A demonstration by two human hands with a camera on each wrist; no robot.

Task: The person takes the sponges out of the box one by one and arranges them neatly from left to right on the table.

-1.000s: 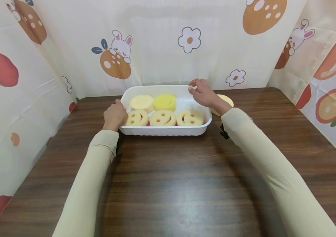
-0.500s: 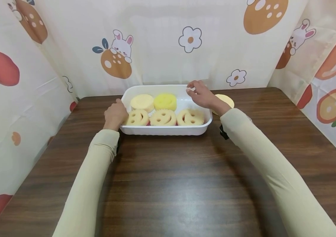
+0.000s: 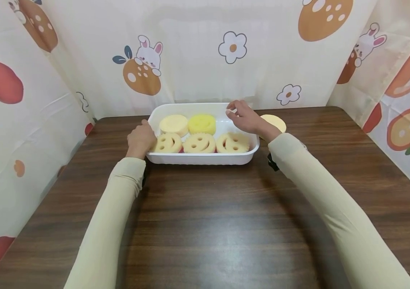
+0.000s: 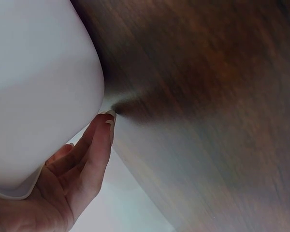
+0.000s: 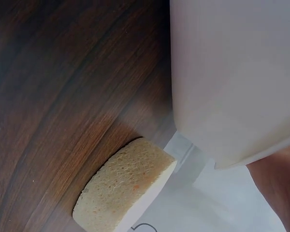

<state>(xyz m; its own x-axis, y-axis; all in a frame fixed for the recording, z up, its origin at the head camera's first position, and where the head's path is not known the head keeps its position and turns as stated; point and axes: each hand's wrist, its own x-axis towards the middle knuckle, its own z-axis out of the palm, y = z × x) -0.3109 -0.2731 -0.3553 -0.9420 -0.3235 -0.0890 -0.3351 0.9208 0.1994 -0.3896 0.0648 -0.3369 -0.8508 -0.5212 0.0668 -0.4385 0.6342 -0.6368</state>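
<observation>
A white rectangular tray [image 3: 199, 159] stands at the back of the table, holding several round sponges. Three pale smiley-face sponges [image 3: 199, 143] line its front side. Behind them lie a plain cream sponge [image 3: 174, 125] and a bright yellow sponge [image 3: 201, 124]. My left hand [image 3: 141, 139] grips the tray's left end; in the left wrist view its fingers [image 4: 94, 162] lie along the outer wall. My right hand [image 3: 245, 118] hovers above the tray's back right part, fingers loosely bent, with nothing seen in them. The right wrist view shows only part of it, behind the tray.
Another cream sponge [image 3: 274, 121] lies on the brown wooden table [image 3: 205, 224], just right of the tray and partly behind my right wrist. The right wrist view shows this sponge's porous side. A printed curtain [image 3: 197, 60] rises close behind the tray.
My right hand has shifted slightly left and lower over the tray. My left hand stays at the tray's left end, and the sponges have not visibly moved.
</observation>
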